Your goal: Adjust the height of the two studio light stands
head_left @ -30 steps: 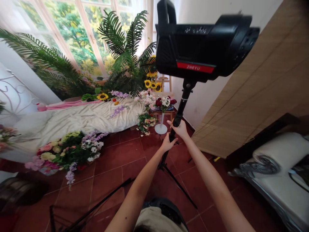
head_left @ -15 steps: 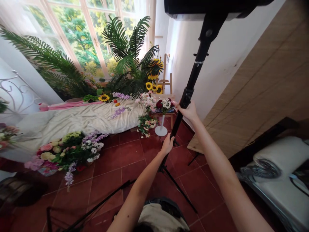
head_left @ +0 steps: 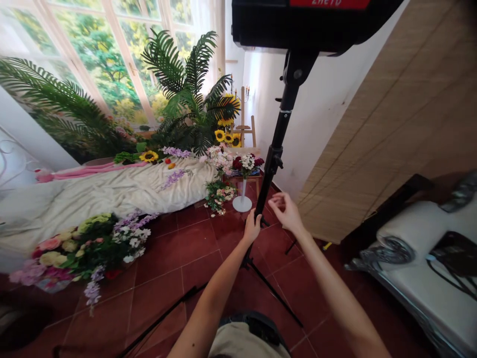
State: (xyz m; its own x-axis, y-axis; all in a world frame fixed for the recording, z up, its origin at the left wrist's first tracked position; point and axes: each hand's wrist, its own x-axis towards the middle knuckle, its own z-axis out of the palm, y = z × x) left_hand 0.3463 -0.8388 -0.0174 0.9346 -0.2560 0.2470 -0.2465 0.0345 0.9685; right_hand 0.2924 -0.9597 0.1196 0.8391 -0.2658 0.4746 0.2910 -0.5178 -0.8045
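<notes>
A black light stand (head_left: pixel 276 141) rises at a tilt before me, with a large black studio light (head_left: pixel 268 27) on top. Around its lower pole are wrapped the fingers of my left hand (head_left: pixel 252 228). Just right of the pole, my right hand (head_left: pixel 287 214) is off it, its fingers loosely bent and apart with nothing in them. Higher up the pole, above both hands, sits a collar with a knob (head_left: pixel 277 161). The stand's legs (head_left: pixel 276 293) spread over the red tiles below.
A draped bed (head_left: pixel 175 191) with flowers lies ahead, and a large bouquet (head_left: pixel 85 243) is at left. Flowers on a white stand (head_left: pixel 242 203) rise behind the pole. A bamboo blind (head_left: pixel 365 129) and a white sofa (head_left: pixel 417 258) are at right. Another black leg (head_left: pixel 164 311) crosses the floor.
My right hand has let go of the upper pole and come down beside it. My left hand keeps its grip. The light appears lower in view, as the view has shifted.
</notes>
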